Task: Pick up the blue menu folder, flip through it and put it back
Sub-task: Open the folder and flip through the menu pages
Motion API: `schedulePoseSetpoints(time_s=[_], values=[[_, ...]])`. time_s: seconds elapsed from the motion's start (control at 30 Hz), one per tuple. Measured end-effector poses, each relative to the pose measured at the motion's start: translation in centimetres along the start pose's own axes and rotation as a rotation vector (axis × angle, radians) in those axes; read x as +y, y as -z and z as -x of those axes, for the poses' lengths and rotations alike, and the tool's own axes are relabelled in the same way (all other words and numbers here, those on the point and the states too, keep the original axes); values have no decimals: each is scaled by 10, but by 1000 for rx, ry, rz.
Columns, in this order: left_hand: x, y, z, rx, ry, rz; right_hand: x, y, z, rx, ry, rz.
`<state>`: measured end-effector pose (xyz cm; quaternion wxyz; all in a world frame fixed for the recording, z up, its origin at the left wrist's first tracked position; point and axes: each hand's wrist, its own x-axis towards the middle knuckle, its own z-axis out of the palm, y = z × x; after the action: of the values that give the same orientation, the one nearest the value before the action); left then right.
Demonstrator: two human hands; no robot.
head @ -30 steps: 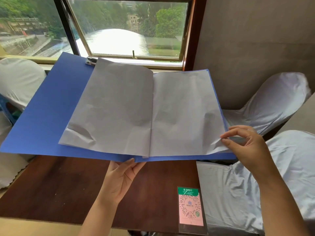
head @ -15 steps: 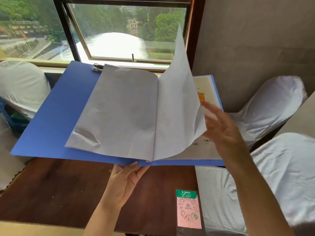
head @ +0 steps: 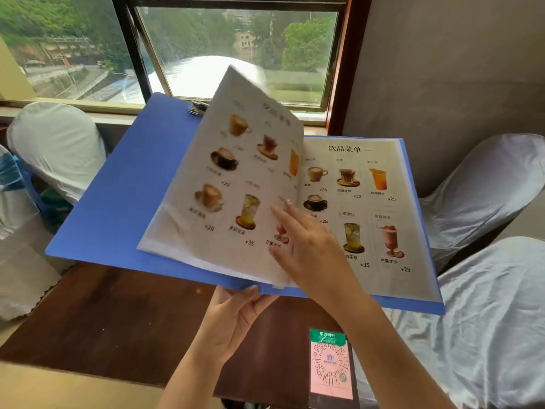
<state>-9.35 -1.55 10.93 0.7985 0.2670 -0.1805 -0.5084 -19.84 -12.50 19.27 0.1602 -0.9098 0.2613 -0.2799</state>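
Spine is what matters: the blue menu folder lies open above the brown table, spine running away toward the window. Left hand grips the near edge at the spine from beneath. Right hand, fingers loose and clasping nothing, pushes the lifted page leftward across the spine; it is the nearer hand for the next page on the right.

The left hand reaches up from below, palm up, its grip pinching the near edge of the blue menu folder, thumb on top. The right hand lies above that grip, fingers spread and flat, forearm crossing from the lower right.
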Motion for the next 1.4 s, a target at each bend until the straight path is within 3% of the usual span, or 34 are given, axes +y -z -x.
schedulePoseSetpoints(time_s=[0.2,0.33,0.47,0.6,0.67,0.73,0.83,1.13,1.27,1.33,1.4], values=[[0,-7,4,-39,2,-18,-5,-14,-1,-13,43,199],[0,-5,4,-29,-16,-49,-8,-11,-1,-31,39,123],[5,-1,5,-32,-29,-69,11,20,10,215,-37,3],[9,6,7,-16,-41,-44,63,61,29,348,-317,89],[10,7,6,-26,-65,-42,87,75,38,285,-496,-36],[9,8,5,-18,-71,-30,100,83,43,180,-634,-435],[9,12,4,-25,-71,-12,111,84,51,48,-687,-825],[12,16,3,25,-67,-97,123,78,58,51,-595,-920],[18,14,5,31,-104,-379,125,72,59,55,-554,-931],[24,12,4,-72,-117,-599,126,69,60,59,-549,-944],[32,13,5,-209,-72,-575,126,68,61,64,-545,-964]])
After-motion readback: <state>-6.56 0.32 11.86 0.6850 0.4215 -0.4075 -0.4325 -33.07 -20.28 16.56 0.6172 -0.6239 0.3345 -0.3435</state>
